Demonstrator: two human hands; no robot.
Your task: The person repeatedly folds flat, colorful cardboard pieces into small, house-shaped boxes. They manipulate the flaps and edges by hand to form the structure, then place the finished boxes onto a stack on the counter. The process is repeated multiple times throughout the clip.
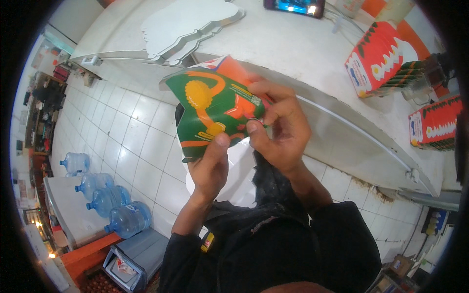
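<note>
A green cardboard carton (195, 117) with yellow and orange food pictures, partly folded, is held up above my lap. My left hand (210, 168) grips its near edge, thumb on the printed face and fingers hidden behind. At its right side my right hand (281, 124) pinches the folded edge between thumb and fingers. White card-like sheets (239, 161) lie on my lap beneath the carton. On the counter beyond, a stack of flat white carton blanks (188, 29) with wavy cut edges overhangs the front edge.
The white counter (278, 44) runs across the far side and right. Nested red and green cartons (381, 61) stand on it, with another group (437, 124) farther right. A phone (295, 7) lies at the back. Several blue water jugs (128, 219) and a grey bin (134, 259) are at left.
</note>
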